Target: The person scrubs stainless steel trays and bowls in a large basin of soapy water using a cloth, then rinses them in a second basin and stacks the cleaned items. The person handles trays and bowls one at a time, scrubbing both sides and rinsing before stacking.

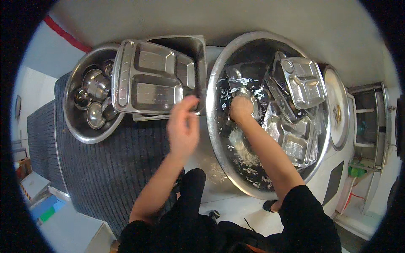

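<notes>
My right hand (242, 109) reaches into the water of a large round metal basin (215, 126); its fingers are under the surface and what they touch is hidden. Several compartment trays lie partly sunk there, with one metal compartment tray (305, 82) on top at the right. My left hand (185, 126), blurred, is raised beside the right edge of a stack of steel compartment trays (155, 74). Its fingers look partly bent, and whether they touch the stack cannot be told. The stack rests over a deep rectangular steel pan (201, 47).
At the left, a smaller metal basin (90, 139) holds several steel bowls (95, 115). Dark ribbed matting (104, 177) covers the floor below it. Another round vessel (343, 126) and a metal rack (379, 126) stand at the right. A wall runs behind the basins.
</notes>
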{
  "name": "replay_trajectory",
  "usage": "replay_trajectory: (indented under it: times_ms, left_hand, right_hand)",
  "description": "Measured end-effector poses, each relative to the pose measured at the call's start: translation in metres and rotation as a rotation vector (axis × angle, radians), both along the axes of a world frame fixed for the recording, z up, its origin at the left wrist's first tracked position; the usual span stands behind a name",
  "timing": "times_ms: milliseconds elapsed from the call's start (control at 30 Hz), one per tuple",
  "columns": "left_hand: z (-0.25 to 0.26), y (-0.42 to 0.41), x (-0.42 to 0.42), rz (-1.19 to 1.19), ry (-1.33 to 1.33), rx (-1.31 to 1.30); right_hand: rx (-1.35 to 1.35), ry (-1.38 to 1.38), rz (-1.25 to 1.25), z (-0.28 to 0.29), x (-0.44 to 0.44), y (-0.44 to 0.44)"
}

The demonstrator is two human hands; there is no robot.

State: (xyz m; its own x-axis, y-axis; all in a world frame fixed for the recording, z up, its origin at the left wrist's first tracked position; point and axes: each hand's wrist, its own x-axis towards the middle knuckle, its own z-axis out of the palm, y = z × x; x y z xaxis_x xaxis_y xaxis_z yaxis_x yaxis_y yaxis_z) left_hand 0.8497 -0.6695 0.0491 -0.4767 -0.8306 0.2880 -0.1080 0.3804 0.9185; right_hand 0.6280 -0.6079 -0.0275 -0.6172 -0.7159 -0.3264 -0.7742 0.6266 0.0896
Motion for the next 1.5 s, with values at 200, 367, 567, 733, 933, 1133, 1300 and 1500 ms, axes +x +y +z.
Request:
replay_trajectory:
  times_ms: [200, 367, 567, 733, 933, 1133, 1300, 1500]
  left_hand:
    - [-0.002, 0.039, -0.019, -0.204, -0.048, 0.294]
    - [-0.004, 0.052, -0.016, -0.274, -0.079, 0.392]
    - [-0.013, 0.053, -0.033, -0.407, -0.022, 0.569]
    - [0.041, 0.036, -0.046, -0.65, 0.148, 1.029]
    - [0.082, 0.0, -0.053, -0.747, 0.581, 1.499]
    - [0.046, -0.038, 0.028, 0.104, 0.3, 0.933]
    - [0.025, -0.082, 0.072, 0.548, 0.136, 0.358]
    - [-0.029, -0.085, 0.079, 0.427, -0.014, 0.553]
  right_hand:
    - [-0.211, -0.014, -0.087, 0.12, 0.021, -0.011]
    - [-0.39, 0.033, -0.152, 0.19, -0.035, 0.019]
    - [-0.909, -0.439, -0.659, 0.268, -0.086, 0.114]
    - [-1.125, -0.479, -0.515, 0.313, -0.035, 0.182]
    - [-0.638, -0.142, 0.534, 0.284, 0.007, 0.191]
    - [-0.526, 0.223, 0.466, 0.195, -0.023, 0.143]
    - [-0.54, 0.255, 0.103, 0.072, -0.137, 0.157]
    - [-0.224, 0.382, -0.153, -0.005, -0.2, 0.144]
